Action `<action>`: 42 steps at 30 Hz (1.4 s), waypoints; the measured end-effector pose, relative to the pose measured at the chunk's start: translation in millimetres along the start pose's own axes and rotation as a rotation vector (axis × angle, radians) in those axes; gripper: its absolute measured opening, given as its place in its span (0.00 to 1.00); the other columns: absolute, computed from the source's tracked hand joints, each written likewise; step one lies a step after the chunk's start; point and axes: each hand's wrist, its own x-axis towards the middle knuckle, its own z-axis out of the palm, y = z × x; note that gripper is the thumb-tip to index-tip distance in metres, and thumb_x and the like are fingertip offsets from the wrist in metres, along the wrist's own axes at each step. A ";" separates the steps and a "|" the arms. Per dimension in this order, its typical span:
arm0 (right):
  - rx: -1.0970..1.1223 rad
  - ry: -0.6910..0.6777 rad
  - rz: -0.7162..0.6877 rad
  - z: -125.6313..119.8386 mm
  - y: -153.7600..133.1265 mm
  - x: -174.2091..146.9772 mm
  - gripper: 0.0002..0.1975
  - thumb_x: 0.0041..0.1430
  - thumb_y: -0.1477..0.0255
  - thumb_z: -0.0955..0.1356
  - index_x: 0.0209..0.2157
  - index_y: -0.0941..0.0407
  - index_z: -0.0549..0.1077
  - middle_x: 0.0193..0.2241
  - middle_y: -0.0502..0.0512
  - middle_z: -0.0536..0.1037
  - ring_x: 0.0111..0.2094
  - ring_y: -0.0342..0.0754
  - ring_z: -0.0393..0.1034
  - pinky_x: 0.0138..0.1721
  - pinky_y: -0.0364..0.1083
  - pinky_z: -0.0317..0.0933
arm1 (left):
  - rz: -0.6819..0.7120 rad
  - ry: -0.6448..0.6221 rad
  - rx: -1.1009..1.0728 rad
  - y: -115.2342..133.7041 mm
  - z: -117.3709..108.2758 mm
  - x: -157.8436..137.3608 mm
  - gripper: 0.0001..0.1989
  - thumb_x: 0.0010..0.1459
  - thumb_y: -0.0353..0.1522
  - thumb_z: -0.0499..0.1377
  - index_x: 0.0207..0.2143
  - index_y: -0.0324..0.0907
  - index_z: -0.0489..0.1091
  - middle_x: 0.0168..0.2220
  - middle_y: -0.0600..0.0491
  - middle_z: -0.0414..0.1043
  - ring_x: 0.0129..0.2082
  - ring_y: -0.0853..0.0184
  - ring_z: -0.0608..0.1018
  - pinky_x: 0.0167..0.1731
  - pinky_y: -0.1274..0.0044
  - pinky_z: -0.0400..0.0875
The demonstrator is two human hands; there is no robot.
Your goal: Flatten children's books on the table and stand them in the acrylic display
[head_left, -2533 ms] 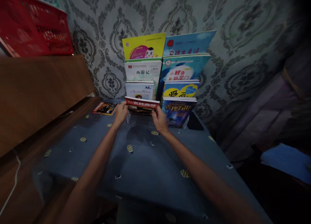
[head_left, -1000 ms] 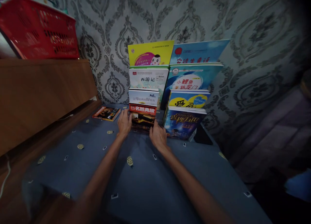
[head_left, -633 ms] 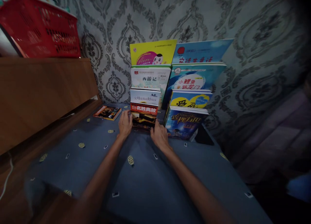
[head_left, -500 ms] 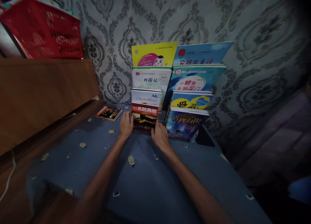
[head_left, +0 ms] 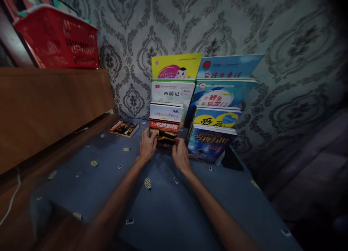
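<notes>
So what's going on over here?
Someone is handling a small book with a red and dark cover, the left hand on one side edge and the right hand on the other. It stands at the front of a stepped row of books, with a yellow book at the back. Just to the right is a second row, fronted by a dark blue book. Another book lies flat off to the left.
</notes>
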 end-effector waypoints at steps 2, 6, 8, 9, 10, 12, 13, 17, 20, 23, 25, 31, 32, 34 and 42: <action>-0.043 -0.003 -0.024 0.4 0.7 -1.1 0.21 0.60 0.75 0.58 0.55 0.58 0.67 0.47 0.67 0.75 0.51 0.59 0.70 0.53 0.60 0.66 | 0.001 -0.004 -0.002 -0.4 0.8 -1.2 0.16 0.66 0.28 0.52 0.54 0.46 0.70 0.63 0.42 0.56 0.64 0.54 0.63 0.58 0.61 0.68; -0.127 -0.039 -0.024 0.1 0.6 -2.7 0.24 0.61 0.75 0.59 0.57 0.59 0.69 0.46 0.67 0.74 0.49 0.60 0.70 0.52 0.60 0.66 | -0.006 -0.008 0.003 -1.8 1.7 -2.2 0.17 0.67 0.28 0.51 0.55 0.46 0.70 0.63 0.42 0.56 0.64 0.53 0.63 0.58 0.60 0.68; -0.144 -0.056 -0.026 -1.1 -0.2 -2.6 0.24 0.61 0.74 0.59 0.57 0.60 0.70 0.44 0.68 0.73 0.48 0.61 0.70 0.51 0.60 0.66 | -0.011 -0.009 0.002 -2.5 2.1 -2.3 0.18 0.66 0.27 0.51 0.55 0.46 0.71 0.63 0.42 0.56 0.63 0.54 0.63 0.58 0.60 0.69; -0.148 -0.063 -0.027 -1.8 -0.6 -2.3 0.24 0.61 0.74 0.59 0.57 0.60 0.71 0.43 0.67 0.73 0.47 0.61 0.70 0.51 0.59 0.67 | -0.012 -0.009 0.000 -2.9 2.4 -2.4 0.18 0.66 0.27 0.51 0.55 0.46 0.71 0.63 0.42 0.56 0.63 0.54 0.63 0.58 0.60 0.69; -0.150 -0.070 -0.029 -2.4 -0.8 -2.0 0.24 0.61 0.74 0.59 0.57 0.60 0.71 0.43 0.67 0.73 0.47 0.60 0.70 0.50 0.59 0.67 | -0.013 -0.006 -0.002 -3.4 2.7 -2.5 0.18 0.66 0.27 0.51 0.55 0.47 0.71 0.63 0.42 0.56 0.63 0.54 0.63 0.58 0.60 0.69; -0.149 -0.082 -0.034 -3.2 -0.9 -1.3 0.24 0.61 0.74 0.59 0.57 0.59 0.71 0.42 0.66 0.73 0.46 0.60 0.70 0.50 0.59 0.67 | -0.007 0.003 -0.014 -4.8 3.3 -2.7 0.18 0.66 0.27 0.51 0.55 0.46 0.71 0.63 0.42 0.56 0.63 0.54 0.63 0.58 0.60 0.68; -0.146 -0.085 -0.037 -3.3 -0.6 -1.1 0.24 0.61 0.74 0.60 0.57 0.58 0.72 0.41 0.65 0.74 0.46 0.60 0.70 0.50 0.59 0.67 | -0.001 0.010 -0.024 -5.6 3.6 -2.8 0.18 0.66 0.27 0.51 0.54 0.46 0.71 0.63 0.42 0.56 0.64 0.54 0.63 0.58 0.60 0.67; -0.114 -0.082 -0.045 -3.2 1.0 -0.6 0.22 0.61 0.73 0.60 0.55 0.56 0.72 0.41 0.61 0.74 0.45 0.57 0.70 0.50 0.57 0.67 | 0.013 0.043 -0.086 -9.8 3.7 -2.7 0.16 0.65 0.25 0.50 0.51 0.44 0.71 0.61 0.43 0.59 0.63 0.56 0.65 0.59 0.61 0.67; -0.080 -0.073 -0.042 -3.3 1.2 -0.6 0.21 0.61 0.73 0.60 0.54 0.57 0.72 0.41 0.62 0.75 0.45 0.57 0.71 0.50 0.57 0.67 | -0.009 0.086 -0.145 -13.0 3.2 -1.5 0.13 0.65 0.24 0.49 0.47 0.43 0.69 0.57 0.43 0.63 0.59 0.59 0.69 0.58 0.64 0.67; -0.051 -0.050 -0.051 -4.1 0.5 -0.3 0.21 0.60 0.73 0.60 0.53 0.56 0.72 0.41 0.60 0.76 0.45 0.56 0.71 0.50 0.57 0.66 | -0.032 0.130 -0.200 -18.1 3.7 0.2 0.10 0.64 0.24 0.49 0.44 0.43 0.66 0.51 0.44 0.68 0.55 0.61 0.71 0.57 0.66 0.67; -0.039 -0.040 -0.058 -4.9 -0.1 0.0 0.20 0.60 0.73 0.60 0.52 0.55 0.73 0.41 0.60 0.76 0.45 0.55 0.70 0.50 0.57 0.66 | -0.063 0.135 -0.207 -24.2 4.7 0.6 0.10 0.64 0.24 0.48 0.43 0.43 0.65 0.48 0.45 0.69 0.53 0.61 0.72 0.56 0.66 0.67; -0.011 -0.037 -0.075 -6.3 -0.5 0.4 0.19 0.59 0.73 0.60 0.50 0.56 0.73 0.40 0.60 0.77 0.44 0.55 0.71 0.50 0.57 0.65 | -0.291 -0.017 0.039 -56.6 6.3 -6.3 0.13 0.60 0.24 0.50 0.45 0.40 0.67 0.47 0.43 0.71 0.53 0.59 0.73 0.56 0.65 0.68; -0.009 -0.036 -0.077 -6.1 -0.4 0.1 0.19 0.59 0.73 0.60 0.50 0.56 0.73 0.40 0.60 0.77 0.43 0.55 0.71 0.50 0.56 0.65 | -0.340 -0.044 0.110 -62.6 6.0 -7.6 0.14 0.60 0.24 0.50 0.47 0.40 0.67 0.50 0.41 0.71 0.56 0.57 0.72 0.57 0.63 0.67; -0.010 -0.035 -0.078 -5.3 -0.1 -0.5 0.19 0.59 0.74 0.61 0.49 0.55 0.74 0.40 0.59 0.78 0.43 0.55 0.71 0.49 0.56 0.65 | -0.433 -0.097 0.247 -73.6 5.1 -8.6 0.18 0.60 0.26 0.51 0.52 0.37 0.66 0.59 0.36 0.66 0.62 0.53 0.67 0.59 0.57 0.64; -0.034 -0.065 -0.066 -6.6 -0.1 -0.9 0.19 0.59 0.73 0.60 0.48 0.56 0.74 0.39 0.60 0.78 0.43 0.56 0.71 0.49 0.56 0.66 | -0.439 -0.362 0.461 -109.3 -2.6 11.1 0.30 0.66 0.33 0.48 0.69 0.35 0.52 0.72 0.35 0.45 0.73 0.50 0.48 0.64 0.46 0.50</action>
